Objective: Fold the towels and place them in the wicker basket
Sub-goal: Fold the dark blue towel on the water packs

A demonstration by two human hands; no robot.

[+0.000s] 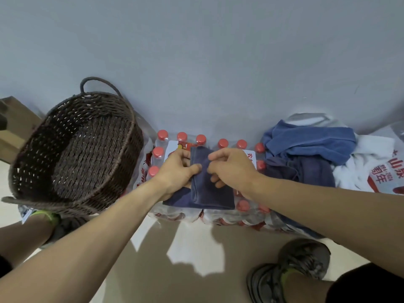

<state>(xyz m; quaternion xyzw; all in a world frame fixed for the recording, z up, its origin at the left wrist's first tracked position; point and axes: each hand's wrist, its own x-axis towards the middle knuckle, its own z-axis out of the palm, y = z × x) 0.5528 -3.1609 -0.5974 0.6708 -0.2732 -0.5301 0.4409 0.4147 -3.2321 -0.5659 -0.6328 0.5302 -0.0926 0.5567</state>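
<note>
Navy towel (209,189) lies half folded on shrink-wrapped water bottles (223,143), left hand (175,171) and right hand (231,169) both pinching its fold, beside the wicker basket (72,149).

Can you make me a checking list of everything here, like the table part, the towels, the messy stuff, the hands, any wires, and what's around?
Surface: shrink-wrapped packs of red-capped water bottles serve as the work top.
Job's things: dark navy towel partly folded on the packs; wicker basket at left, tilted, no towel seen inside; blue towel and another dark towel heaped at right.
Clutter: white printed plastic wrap at far right; cardboard box behind the basket.
Hands: left hand and right hand both pinch the navy towel with their fingers.
Cables: nothing seen.
Surroundings: plain grey-blue wall, pale floor, the person's shoes.
</note>
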